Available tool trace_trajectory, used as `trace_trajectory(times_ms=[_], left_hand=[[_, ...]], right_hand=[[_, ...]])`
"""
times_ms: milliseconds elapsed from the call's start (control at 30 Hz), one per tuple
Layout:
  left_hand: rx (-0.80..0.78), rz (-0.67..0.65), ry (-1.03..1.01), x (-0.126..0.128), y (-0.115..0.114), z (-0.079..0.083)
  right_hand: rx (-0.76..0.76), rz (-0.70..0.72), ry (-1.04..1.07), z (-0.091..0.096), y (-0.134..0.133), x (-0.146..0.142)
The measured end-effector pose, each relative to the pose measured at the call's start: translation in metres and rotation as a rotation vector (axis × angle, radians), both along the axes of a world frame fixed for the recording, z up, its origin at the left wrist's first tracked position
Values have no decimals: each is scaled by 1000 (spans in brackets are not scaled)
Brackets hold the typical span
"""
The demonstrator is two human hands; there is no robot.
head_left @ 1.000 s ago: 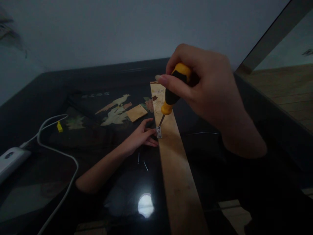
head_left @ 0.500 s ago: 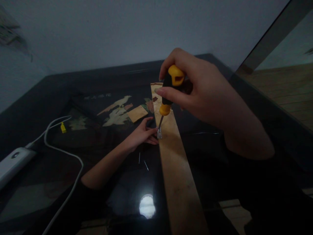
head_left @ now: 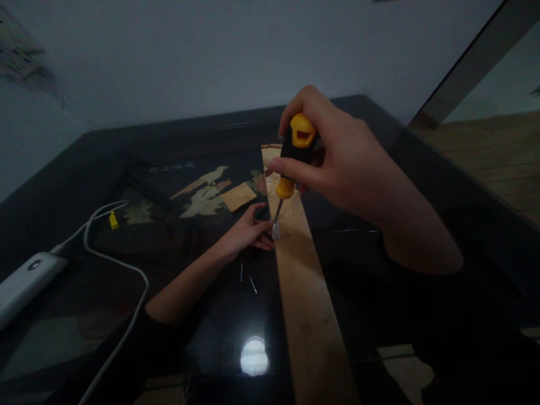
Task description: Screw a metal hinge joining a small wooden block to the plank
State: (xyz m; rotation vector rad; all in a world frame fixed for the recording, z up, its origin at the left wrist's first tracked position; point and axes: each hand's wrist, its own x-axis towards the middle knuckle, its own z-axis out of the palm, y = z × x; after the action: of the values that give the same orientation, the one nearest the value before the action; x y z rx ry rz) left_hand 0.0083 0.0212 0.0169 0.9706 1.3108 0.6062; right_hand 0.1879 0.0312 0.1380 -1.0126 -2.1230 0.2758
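Observation:
My right hand [head_left: 337, 152] is closed around the yellow and black handle of a screwdriver [head_left: 300, 147]. Its shaft slants down to a small silver metal hinge [head_left: 276, 230] on the left edge of a long wooden board [head_left: 310, 298]. The exact contact at the tip is too small to make out. My left hand [head_left: 248, 230] is at that same edge, thumb and fingertips on the hinge and the board's side, index finger raised. Two screws [head_left: 242, 272] lie on the dark table just below the left hand.
A small square wooden piece [head_left: 238, 197] lies left of the board on the glossy dark tabletop [head_left: 202, 349]. At the left, a white power bank [head_left: 31, 281] has a white cable [head_left: 116, 261] with a yellow tag [head_left: 113, 220]. A wall [head_left: 211, 56] stands behind the table.
My right hand and the screwdriver handle have turned slightly, the shaft still slanting to the hinge. The left hand keeps its place. The whole view has shifted a little.

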Motion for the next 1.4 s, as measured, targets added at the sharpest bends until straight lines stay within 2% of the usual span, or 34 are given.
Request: trace_trajectory(times_ms=[200, 367, 500, 600, 733, 900, 1000, 1100, 1200, 1300, 1400], left_hand=[[-3, 6, 15, 0, 0, 0], [15, 6, 26, 0, 0, -4], [37, -3, 21, -1, 0, -7], [39, -23, 14, -2, 0, -8], [68, -35, -18, -3, -2, -6], [92, -40, -49, -6, -4, -6], [132, -25, -27, -11, -5, -7], [209, 0, -21, -19, -7, -12], [364, -5, 16, -28, -11, -20], [553, -19, 125, -34, -14, -28], [684, -54, 239, -37, -16, -33]], right_hand=[[4, 60, 47, 5, -5, 0], [107, -33, 114, 16, -11, 11], [118, -79, 274, 13, -5, 21], [-48, -77, 533, -2, 4, 29], [-336, -65, 836, -35, 8, 53], [-637, -112, 1087, -87, 0, 89], [-820, -118, 1185, -112, -7, 99], [-925, -111, 1202, -124, -14, 99], [-994, -56, 1120, -126, -19, 94], [-1019, -8, 1036, -128, -23, 90], [-989, -43, 989, -132, -26, 85]])
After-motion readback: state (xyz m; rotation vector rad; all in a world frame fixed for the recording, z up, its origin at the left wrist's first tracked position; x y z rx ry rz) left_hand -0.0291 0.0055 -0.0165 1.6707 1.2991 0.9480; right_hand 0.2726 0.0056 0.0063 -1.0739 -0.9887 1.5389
